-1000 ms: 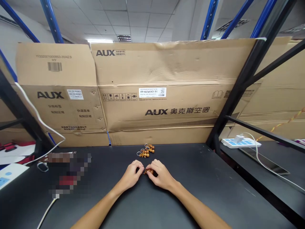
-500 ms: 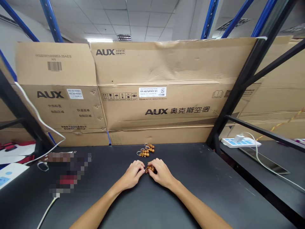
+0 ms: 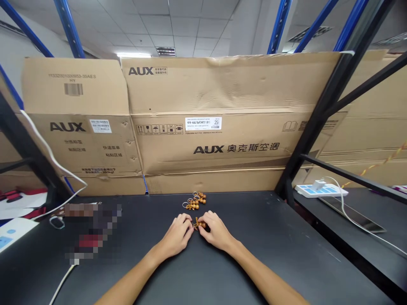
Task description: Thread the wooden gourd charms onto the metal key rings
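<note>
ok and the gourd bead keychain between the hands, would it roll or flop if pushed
Its rounded beads look likely to roll a little. It probably flops rather than holds shape, as the similar keychains lie slack.

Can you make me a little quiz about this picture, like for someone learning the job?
1. What small thing sits between the left hand and the right hand?
2. True or false: the other gourd keychains lie beyond the hands on the black table.
3. Fill in the blank: the brand name printed on the cardboard boxes is ____.

Key:
1. A small wooden gourd keychain
2. True
3. AUX
</note>
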Motion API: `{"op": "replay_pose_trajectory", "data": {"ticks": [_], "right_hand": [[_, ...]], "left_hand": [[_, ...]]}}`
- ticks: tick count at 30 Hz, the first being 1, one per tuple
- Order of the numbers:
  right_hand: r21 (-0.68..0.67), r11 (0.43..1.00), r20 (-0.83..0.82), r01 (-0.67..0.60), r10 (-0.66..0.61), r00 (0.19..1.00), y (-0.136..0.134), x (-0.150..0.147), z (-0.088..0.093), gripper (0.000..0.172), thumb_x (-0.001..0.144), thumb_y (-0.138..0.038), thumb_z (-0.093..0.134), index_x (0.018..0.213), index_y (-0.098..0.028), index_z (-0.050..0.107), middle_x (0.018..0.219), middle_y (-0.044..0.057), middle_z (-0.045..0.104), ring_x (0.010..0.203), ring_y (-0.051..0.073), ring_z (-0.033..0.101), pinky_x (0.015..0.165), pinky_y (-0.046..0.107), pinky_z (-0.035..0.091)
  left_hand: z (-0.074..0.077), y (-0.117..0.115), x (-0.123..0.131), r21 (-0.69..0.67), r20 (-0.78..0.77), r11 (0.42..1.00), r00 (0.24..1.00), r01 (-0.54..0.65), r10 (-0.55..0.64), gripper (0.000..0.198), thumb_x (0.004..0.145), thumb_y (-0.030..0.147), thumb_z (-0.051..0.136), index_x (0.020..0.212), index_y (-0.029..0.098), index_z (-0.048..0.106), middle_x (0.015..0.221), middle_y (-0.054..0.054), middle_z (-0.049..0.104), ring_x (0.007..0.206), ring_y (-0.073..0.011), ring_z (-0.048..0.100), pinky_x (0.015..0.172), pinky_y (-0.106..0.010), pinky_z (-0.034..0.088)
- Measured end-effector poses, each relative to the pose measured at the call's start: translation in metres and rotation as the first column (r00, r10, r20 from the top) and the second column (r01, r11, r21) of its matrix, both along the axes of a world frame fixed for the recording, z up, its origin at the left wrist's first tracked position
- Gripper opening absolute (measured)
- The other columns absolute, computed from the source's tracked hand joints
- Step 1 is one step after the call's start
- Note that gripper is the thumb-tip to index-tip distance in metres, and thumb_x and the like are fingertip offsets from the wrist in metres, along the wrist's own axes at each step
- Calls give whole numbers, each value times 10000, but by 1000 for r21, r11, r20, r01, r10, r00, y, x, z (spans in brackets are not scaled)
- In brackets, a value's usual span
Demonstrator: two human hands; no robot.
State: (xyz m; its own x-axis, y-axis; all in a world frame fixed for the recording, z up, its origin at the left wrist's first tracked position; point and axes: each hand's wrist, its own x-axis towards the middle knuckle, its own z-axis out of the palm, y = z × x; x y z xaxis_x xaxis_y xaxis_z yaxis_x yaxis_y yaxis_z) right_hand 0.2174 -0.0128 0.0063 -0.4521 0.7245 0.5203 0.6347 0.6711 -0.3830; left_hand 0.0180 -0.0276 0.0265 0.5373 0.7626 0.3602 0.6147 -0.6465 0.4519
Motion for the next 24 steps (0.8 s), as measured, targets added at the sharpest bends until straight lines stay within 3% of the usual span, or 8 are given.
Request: {"op": "replay_pose_trajectory", "data": {"ticks": [5,13,20,24], "right_hand": [[2,998,2,-56,56,998,-3,1,3,96,818,-162,564,901,-205,586,825,30,609,784,188,509,716,320,402],[-6,1000,-9,18,-18,1000,2,2,0,88,830,-154,543,891,-196,590,833,36,616,793,189,508,716,319,384],[-14,996,20,-86,87,996,-4,0,6,83,840,-180,547,904,-201,596,827,28,609,784,177,509,728,307,384],[-4,1000,38,-5,5,999,-1,-1,4,89,857,-189,530,905,-199,604,854,41,624,805,186,518,718,313,373]], "left_hand": [[2,-2,1,27,-30,999,999,-20,21,281,906,349,503,685,189,572,1011,-62,564,927,-223,524,839,-388,432],[1,1,0,52,29,999,999,-15,14,235,941,247,423,860,208,639,1065,-64,563,956,-203,539,872,-360,444],[-4,3,0,43,33,999,999,-9,7,348,915,350,506,624,186,602,1032,-51,590,966,-203,541,885,-366,443],[-4,5,-1,27,67,1000,998,7,-9,268,936,277,448,778,199,649,1064,-66,581,976,-200,542,894,-355,449]]}}
